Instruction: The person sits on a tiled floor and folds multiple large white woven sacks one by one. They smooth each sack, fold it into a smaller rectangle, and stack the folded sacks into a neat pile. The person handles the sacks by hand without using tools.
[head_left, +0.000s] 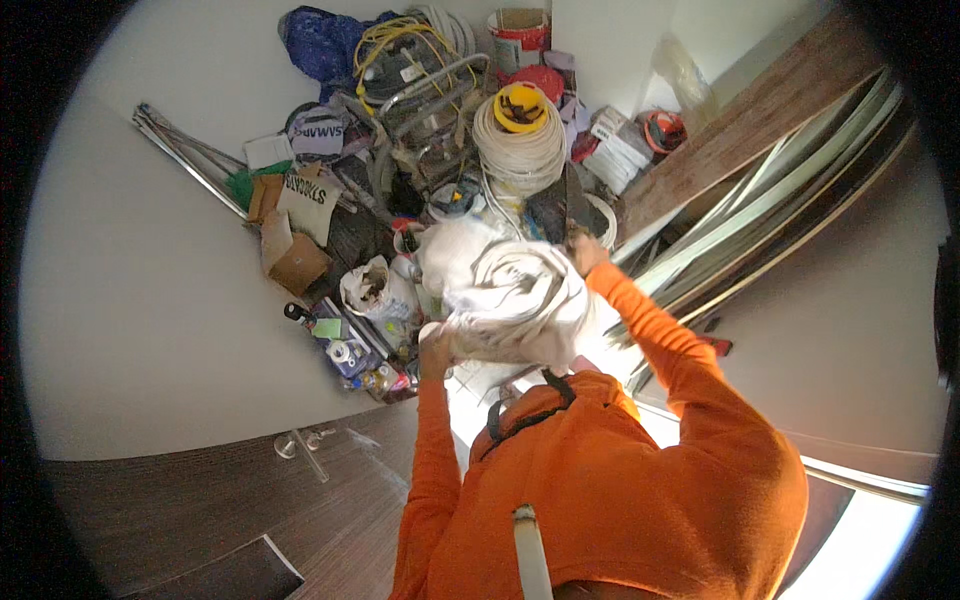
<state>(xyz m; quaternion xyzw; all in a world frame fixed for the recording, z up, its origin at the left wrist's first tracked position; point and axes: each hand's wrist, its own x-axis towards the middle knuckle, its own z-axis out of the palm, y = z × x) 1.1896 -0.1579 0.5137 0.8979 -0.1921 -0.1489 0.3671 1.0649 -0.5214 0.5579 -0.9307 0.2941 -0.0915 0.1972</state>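
Observation:
A bulky white roll of soft sheeting (515, 300), wound in a spiral with loose folds, is held up in front of my body. My left hand (436, 352) is closed on its near left side. At the far right side of the roll, my right hand (588, 252) is closed on its edge, with the fingers partly blurred. Whether the sheeting is cloth or plastic cannot be made out. Just beyond the roll stands a large coil of pale cable (520, 150) with a yellow spool (521, 107) on top.
Clutter fills the corner: a yellow cord (400, 50), cardboard box (292, 255), white sack (378, 290) and red-white bucket (520, 38). Long boards and strips (770, 190) lean along the right wall. A dark wooden door (230, 500) with a handle (310, 455) stands at the near left.

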